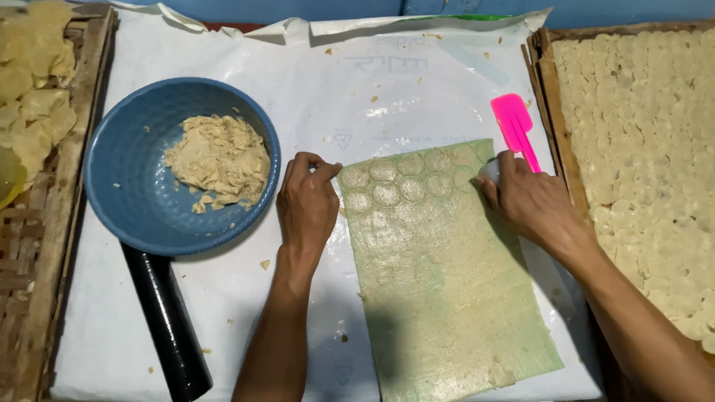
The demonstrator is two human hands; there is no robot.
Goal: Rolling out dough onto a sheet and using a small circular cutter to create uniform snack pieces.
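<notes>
Nearest the camera, the near end of one thin greenish dough sheet [447, 298] lies flat on the white plastic sheet [223, 313] that covers the tabletop, with one black rolling pin [167, 327] lying to its left, its far end tucked under the bowl. The left hand [307, 205] rests at the sheet's far left corner, its grip nearly closed, thumb and fingertips pinching the dough's edge. The right hand [529, 201] sits at the far right corner, its grip curled around a small pale round cutter [489, 170] pressed on the dough; most of the cutter is hidden. About nine round outlines are stamped in two rows across the sheet's far end. One pink spatula [515, 128] lies just beyond the right hand. One blue bowl [134, 186] to the left holds a heap of dough scraps [220, 158]. A wooden tray [555, 97] at the right is packed with cut dough discs [648, 149], too many to count; a second woven tray [45, 246] at the left carries yellowish pieces [33, 97].
</notes>
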